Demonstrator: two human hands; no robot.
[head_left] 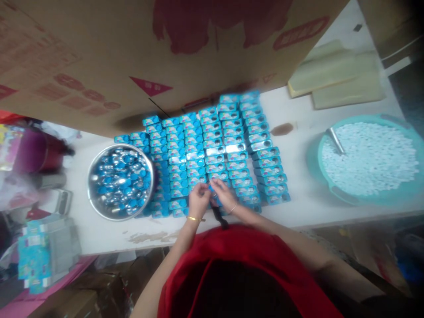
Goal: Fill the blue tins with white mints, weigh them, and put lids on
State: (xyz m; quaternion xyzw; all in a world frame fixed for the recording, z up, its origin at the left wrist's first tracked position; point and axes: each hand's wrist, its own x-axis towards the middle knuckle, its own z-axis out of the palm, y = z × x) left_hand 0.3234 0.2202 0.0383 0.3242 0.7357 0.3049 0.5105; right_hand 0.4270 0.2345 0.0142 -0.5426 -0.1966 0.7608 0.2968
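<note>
My left hand and my right hand come close together over the near edge of several rows of small blue tins. The fingers of both hands are pinched, and whatever lies between them is too small and blurred to make out. To the left stands a round metal bowl heaped with small silver and blue round pieces. On the right, a teal basin holds many small white pieces, with a metal scoop or handle stuck in them.
A large cardboard box with red print stands behind the tins. Yellowish flat packs lie at the back right of the white table. Blue printed cartons and a purple-red container are at the left.
</note>
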